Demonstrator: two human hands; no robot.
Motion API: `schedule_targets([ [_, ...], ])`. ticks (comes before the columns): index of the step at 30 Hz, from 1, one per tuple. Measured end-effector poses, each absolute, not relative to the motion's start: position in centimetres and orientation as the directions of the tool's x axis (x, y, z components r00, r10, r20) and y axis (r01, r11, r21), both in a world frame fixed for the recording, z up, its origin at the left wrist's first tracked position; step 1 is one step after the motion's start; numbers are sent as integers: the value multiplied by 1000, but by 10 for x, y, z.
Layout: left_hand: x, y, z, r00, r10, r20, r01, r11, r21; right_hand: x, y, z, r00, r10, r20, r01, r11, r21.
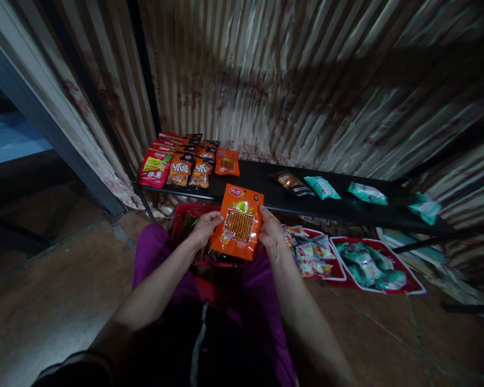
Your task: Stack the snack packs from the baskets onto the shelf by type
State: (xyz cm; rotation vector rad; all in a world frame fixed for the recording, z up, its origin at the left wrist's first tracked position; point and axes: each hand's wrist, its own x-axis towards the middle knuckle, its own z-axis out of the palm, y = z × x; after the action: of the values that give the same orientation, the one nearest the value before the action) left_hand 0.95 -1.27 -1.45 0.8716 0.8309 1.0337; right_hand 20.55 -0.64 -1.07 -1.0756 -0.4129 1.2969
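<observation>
While I watch from afar, my left hand (205,227) and right hand (270,230) hold the orange snack-stick packet (240,224) by opposite sides — above the red basket (179,216), near the black shelf (255,175).

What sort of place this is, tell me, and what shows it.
Probably a small snack shop or stockroom: snack packets grouped by kind on a low black shelf, and red baskets beside it, at least two filled with more packets.
</observation>
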Motion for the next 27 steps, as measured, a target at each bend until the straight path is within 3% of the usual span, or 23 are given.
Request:
schedule_targets([
  [7, 8, 7, -14, 143, 974, -175, -467, 223, 856, 187, -52, -5, 77, 930, -360, -519, -271, -811],
  [14, 9, 21, -18, 71, 973, -218, -501, 224, 836, 176, -73, -19, 123, 940, -319, -487, -223, -844],
  [20, 11, 19, -13, 80, 969, -234, -524, 240, 817, 172, -75, -19, 182, 930, -321, -501, -193, -844],
  [27, 10, 10, -14, 200, 964, -178, -524, 258, 812, 181, -73, -6, 89, 956, -279, -501, -199, -842],
])
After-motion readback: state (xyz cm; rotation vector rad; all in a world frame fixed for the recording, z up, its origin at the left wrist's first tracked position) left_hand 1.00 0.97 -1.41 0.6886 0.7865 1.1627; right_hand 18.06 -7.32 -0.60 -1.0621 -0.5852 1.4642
